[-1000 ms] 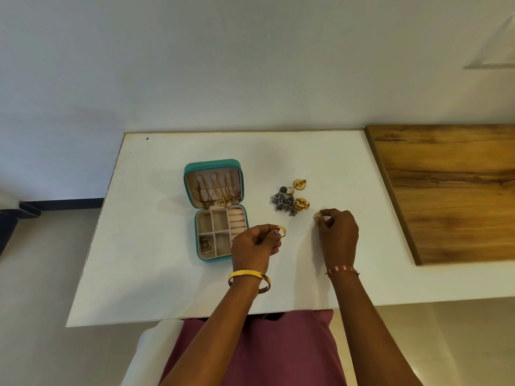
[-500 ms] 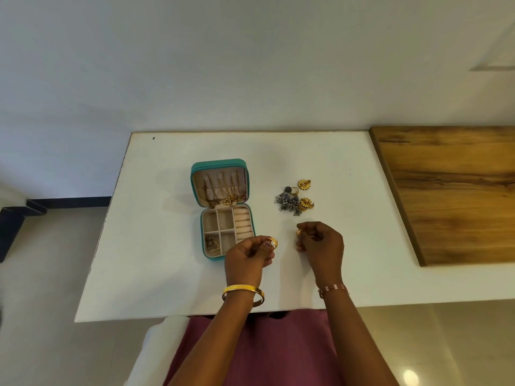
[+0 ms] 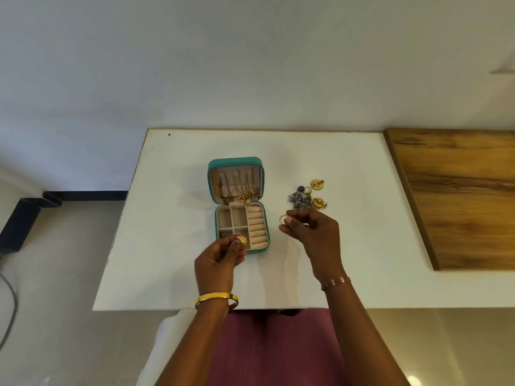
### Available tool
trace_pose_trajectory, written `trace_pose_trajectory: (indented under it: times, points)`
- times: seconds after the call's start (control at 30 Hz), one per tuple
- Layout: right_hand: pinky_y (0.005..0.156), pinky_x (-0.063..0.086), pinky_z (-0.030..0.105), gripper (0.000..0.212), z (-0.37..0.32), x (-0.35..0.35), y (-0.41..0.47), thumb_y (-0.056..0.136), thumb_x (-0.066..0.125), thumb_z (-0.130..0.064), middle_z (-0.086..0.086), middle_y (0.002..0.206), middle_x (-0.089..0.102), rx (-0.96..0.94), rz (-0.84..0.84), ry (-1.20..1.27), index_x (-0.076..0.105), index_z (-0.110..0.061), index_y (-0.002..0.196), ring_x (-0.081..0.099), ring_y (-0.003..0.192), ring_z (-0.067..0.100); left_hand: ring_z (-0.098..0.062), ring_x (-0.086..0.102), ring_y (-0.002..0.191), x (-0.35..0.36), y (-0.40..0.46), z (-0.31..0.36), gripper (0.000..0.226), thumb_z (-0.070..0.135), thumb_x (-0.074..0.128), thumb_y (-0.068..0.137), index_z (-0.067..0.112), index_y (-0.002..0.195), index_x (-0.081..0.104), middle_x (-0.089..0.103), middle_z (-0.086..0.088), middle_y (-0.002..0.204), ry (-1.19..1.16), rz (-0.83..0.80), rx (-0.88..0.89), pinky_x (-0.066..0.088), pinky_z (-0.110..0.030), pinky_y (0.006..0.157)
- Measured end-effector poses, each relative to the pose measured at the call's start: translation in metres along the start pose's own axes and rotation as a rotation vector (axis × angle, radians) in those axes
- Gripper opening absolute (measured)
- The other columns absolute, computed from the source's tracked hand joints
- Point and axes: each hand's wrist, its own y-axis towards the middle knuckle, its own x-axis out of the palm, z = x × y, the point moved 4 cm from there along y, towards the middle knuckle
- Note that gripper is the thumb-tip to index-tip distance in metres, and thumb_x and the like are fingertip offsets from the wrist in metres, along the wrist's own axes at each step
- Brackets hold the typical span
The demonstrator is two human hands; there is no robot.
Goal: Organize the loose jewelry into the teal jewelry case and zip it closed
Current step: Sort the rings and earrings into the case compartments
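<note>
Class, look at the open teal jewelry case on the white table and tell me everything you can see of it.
The teal jewelry case is a small square box with rounded corners and a beige lining. It lies unzipped on the white table, its lid folded open on the far side. Gold chains hang inside the lid. The base has square compartments on its left and a column of padded ring rolls on its right. A small dark piece lies in the near-left compartment. The left hand, pinching a gold ring, overlaps its near edge; contact is unclear.
</note>
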Motion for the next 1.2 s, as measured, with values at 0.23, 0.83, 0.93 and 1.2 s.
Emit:
trace_pose_trajectory:
  times: [0.23,0.83,0.93,1.2]
  points:
    - [0.062,0.050,0.010,0.010,-0.010,0.036,0.024,0.080,0.063,0.002,0.008,0.077,0.068,-0.305,-0.064,-0.490,0.069,-0.003,0.086,0.063,0.066,0.016,-0.006,0.067,0.058,-0.015,0.009,-0.006,0.016,-0.001,0.059,0.081,0.005,0.095,0.064,0.070,0.009,0.060,-0.034,0.033,0.005,0.055,-0.014,0.057]
    - [0.054,0.043,0.028,0.006,0.008,0.063,0.016,0.072,0.072,-0.004,0.008,0.062,0.065,-0.949,0.101,-1.116,0.067,-0.005,0.068,0.054,0.060,0.026,-0.003,0.066,0.058,-0.018,0.011,-0.011,0.021,-0.004,0.058,0.081,0.011,0.094,0.065,0.066,0.000,0.081,-0.027,0.025,0.011,0.055,-0.014,0.060]
    - [0.056,0.045,0.030,0.007,0.008,0.061,0.016,0.072,0.073,-0.006,0.008,0.062,0.066,-0.953,0.149,-1.150,0.067,-0.006,0.068,0.054,0.059,0.025,-0.002,0.066,0.059,-0.018,0.010,-0.011,0.021,-0.004,0.058,0.081,0.008,0.097,0.064,0.066,0.001,0.080,-0.022,0.022,0.011,0.055,-0.013,0.059]
    - [0.060,0.044,0.032,0.009,0.010,0.064,0.017,0.073,0.073,-0.012,0.005,0.062,0.065,-0.964,0.211,-1.236,0.066,-0.010,0.066,0.054,0.061,0.024,-0.002,0.067,0.058,-0.018,0.011,-0.012,0.020,-0.002,0.060,0.081,0.012,0.094,0.064,0.066,-0.002,0.085,-0.014,0.032,0.003,0.055,-0.014,0.059]
